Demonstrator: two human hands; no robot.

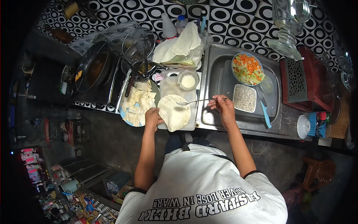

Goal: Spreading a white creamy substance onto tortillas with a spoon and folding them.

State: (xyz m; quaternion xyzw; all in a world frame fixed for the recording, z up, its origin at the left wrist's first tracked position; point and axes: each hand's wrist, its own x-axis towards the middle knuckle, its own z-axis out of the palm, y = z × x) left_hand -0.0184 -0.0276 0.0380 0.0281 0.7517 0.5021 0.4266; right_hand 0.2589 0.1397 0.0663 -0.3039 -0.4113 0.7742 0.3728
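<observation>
A round, pale dough wrapper [175, 114] lies on a white cutting board [167, 88]. My left hand [153, 118] pinches its left edge. In my right hand [223, 107] is a metal spoon [195, 101] by its handle, the bowl of it over the upper part of the wrapper. A small glass bowl [188, 80] of creamy white liquid stands at the board's far end. Left of my left hand, folded wrapper parcels [139, 100] are heaped on a blue plate [123, 115].
On the sink [221, 70], right, are a bowl of chopped carrot and greens [247, 69], a square dish of pale minced filling [244, 98] and a blue-handled knife [265, 114]. A stack of wrappers [179, 50] lies behind the board. A wok [96, 65] stands on the stove, left.
</observation>
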